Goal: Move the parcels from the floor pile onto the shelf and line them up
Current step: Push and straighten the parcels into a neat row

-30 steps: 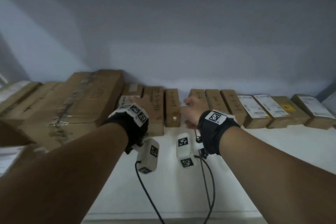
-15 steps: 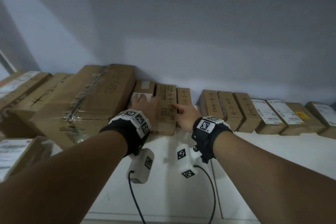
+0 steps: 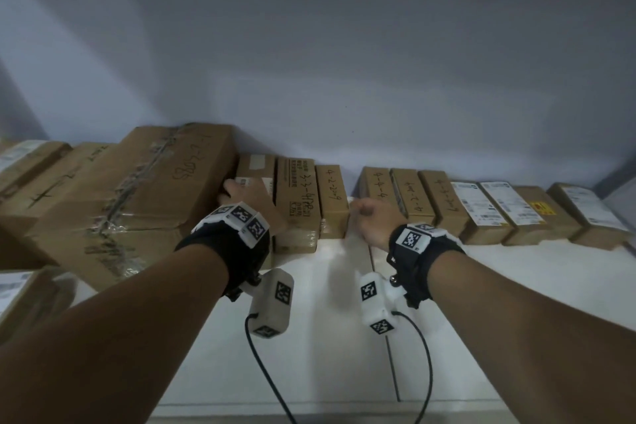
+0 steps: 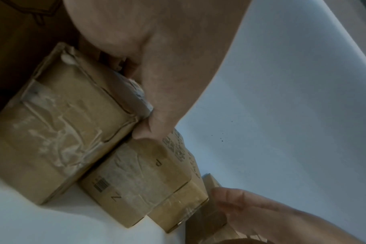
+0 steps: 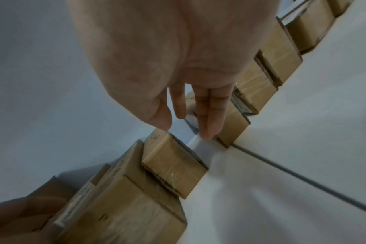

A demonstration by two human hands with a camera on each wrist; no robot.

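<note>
Brown cardboard parcels stand in a row along the back of the white shelf (image 3: pixel 344 337). My left hand (image 3: pixel 247 200) lies on top of a parcel with a white label (image 3: pixel 256 165), squeezed between a big taped box (image 3: pixel 137 189) and a handwritten parcel (image 3: pixel 297 203). In the left wrist view its thumb (image 4: pixel 144 132) curls onto the labelled parcel's (image 4: pixel 59 128) corner. My right hand (image 3: pixel 370 217) is in the gap right of a narrow parcel (image 3: pixel 332 203). Its straight fingers (image 5: pixel 207 118) point down between that narrow parcel (image 5: pixel 173 165) and the neighbouring parcel (image 5: pixel 234 125), holding nothing.
Several more parcels, some with white shipping labels (image 3: pixel 475 203), continue to the right. Larger boxes (image 3: pixel 44 179) fill the left, and one labelled box (image 3: pixel 20 296) sits at the front left. A grey wall backs the shelf. A seam (image 3: pixel 392 365) crosses the shelf's front.
My right hand has left the narrow parcel's top and dropped into the gap on its right. My left hand has slid towards the big box on the labelled parcel.
</note>
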